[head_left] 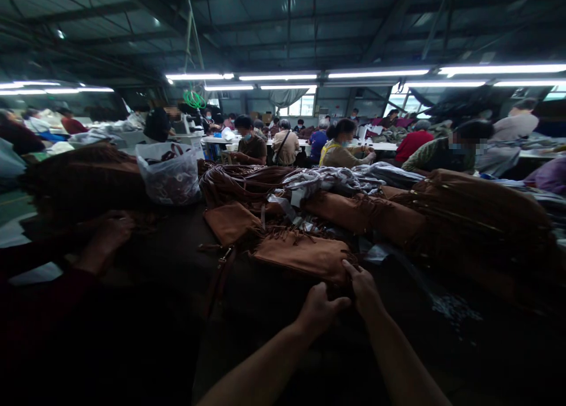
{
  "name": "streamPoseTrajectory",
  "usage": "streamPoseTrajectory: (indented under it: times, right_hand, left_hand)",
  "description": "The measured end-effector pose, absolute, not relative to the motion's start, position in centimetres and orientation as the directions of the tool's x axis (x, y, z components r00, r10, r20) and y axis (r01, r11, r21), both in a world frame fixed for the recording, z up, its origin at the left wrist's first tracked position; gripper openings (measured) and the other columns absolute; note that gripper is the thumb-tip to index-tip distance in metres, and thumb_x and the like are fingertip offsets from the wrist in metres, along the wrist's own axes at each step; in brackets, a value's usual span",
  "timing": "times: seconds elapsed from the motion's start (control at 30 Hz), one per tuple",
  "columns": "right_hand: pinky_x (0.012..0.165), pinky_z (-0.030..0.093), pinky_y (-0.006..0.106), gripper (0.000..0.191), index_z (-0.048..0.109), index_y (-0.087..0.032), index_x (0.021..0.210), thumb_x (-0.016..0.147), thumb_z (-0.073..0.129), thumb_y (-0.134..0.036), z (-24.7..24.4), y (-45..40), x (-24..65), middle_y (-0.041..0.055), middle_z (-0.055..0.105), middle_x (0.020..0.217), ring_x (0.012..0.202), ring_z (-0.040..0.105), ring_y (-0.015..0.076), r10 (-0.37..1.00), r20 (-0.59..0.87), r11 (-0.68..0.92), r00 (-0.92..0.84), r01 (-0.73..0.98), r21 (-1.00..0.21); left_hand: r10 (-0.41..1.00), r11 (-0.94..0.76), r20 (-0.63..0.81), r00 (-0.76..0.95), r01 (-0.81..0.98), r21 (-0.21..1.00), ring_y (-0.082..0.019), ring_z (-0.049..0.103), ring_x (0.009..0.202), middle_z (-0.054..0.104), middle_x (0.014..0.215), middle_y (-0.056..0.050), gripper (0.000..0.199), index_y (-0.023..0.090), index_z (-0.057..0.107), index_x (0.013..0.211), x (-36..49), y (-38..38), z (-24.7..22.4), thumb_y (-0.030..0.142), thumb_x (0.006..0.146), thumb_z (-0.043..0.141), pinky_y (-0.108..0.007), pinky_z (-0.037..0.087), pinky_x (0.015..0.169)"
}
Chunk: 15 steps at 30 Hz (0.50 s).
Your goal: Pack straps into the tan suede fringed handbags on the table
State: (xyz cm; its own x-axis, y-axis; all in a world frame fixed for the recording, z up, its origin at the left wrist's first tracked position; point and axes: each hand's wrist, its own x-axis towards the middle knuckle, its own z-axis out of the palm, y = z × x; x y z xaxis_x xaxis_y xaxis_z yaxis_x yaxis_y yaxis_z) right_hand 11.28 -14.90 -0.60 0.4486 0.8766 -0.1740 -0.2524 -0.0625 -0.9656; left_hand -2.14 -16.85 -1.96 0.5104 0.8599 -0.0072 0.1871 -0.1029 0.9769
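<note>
A flat brown fringed bag (303, 254) lies on the dark table in front of me, its fringe along the far edge. My right hand (363, 285) pinches the bag's right end, with the index finger on top. Close by, at the bag's near edge, my left hand (319, 309) is closed with its thumb pointing right; what its fingers hold is hidden in shadow. A second brown bag (232, 222) rests just behind and to the left. Beside it hangs a dark strap (220, 276) with a metal buckle.
Brown straps (243, 185) lie in a heap behind the bags, left of a clear plastic bag of parts (170, 173)'s right side. A large pile of brown bags (481, 211) stands at right. Small shiny pieces (455, 312) lie nearby. At left is a co-worker's hand (108, 235).
</note>
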Motion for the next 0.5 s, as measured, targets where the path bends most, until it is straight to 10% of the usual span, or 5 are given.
streamPoseTrajectory:
  times: [0.27,0.5]
  right_hand:
    - [0.076,0.047,0.031,0.037,0.067,-0.015,0.094,0.077,0.053,-0.045,0.5,-15.5,11.7,0.0137,0.07,0.091,0.089,0.065,0.0259,0.89,0.215,-0.086,0.401,0.613,-0.786]
    - [0.072,0.047,0.03,0.035,0.07,-0.012,0.091,0.073,0.055,-0.038,-0.3,-13.5,17.4,0.0108,0.072,0.088,0.084,0.066,0.0248,0.913,0.06,-0.157,0.404,0.483,-0.862]
  left_hand:
    - [0.852,-0.4,0.035,0.522,0.607,0.686,-0.018,0.06,0.075,0.067,0.083,-0.007,0.036,0.016,0.062,0.083,-3.7,-15.8,0.2,0.041,0.091,0.038,-0.027,0.042,0.067]
    - [0.953,-0.29,0.009,0.303,0.902,0.32,-0.021,0.062,0.093,0.067,0.097,-0.01,0.038,0.017,0.058,0.092,-12.6,-9.6,0.6,0.037,0.096,0.025,-0.029,0.042,0.078]
